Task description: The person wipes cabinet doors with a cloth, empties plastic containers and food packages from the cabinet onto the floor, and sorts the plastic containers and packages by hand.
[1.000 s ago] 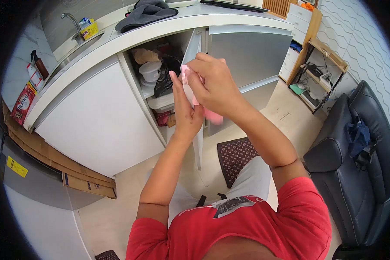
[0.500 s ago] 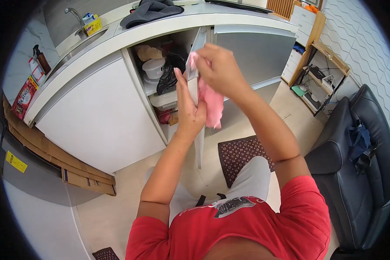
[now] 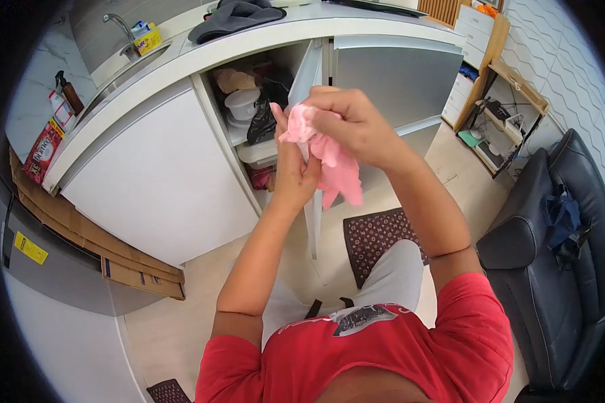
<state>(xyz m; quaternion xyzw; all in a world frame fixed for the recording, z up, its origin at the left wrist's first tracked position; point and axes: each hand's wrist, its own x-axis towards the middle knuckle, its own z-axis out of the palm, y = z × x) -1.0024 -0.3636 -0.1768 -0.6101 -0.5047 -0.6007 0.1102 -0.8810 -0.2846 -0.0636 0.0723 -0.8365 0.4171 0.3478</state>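
Note:
A bunched pink cloth (image 3: 340,176) is gripped in my right hand (image 3: 357,126), with its loose end hanging down. The cloth is in front of the upper edge of the open cabinet door (image 3: 306,72). My left hand (image 3: 291,168) holds that door by its edge, thumb on the near face and fingers along the inner side. Part of the left hand is behind the cloth. Inside the cabinet, just left of the door, are a white lidded tub (image 3: 242,104) and a black plastic bag (image 3: 265,121).
Above the cabinet, a dark grey cloth (image 3: 235,20) lies on the countertop (image 3: 175,57). The sink faucet (image 3: 119,27) stands at the left. A patterned mat (image 3: 376,235) is on the floor, and a black leather chair (image 3: 544,269) is at the right.
My right hand has moved slightly down and to the right with the pink cloth, which now covers the door's edge near my left fingers. My left hand still holds the door.

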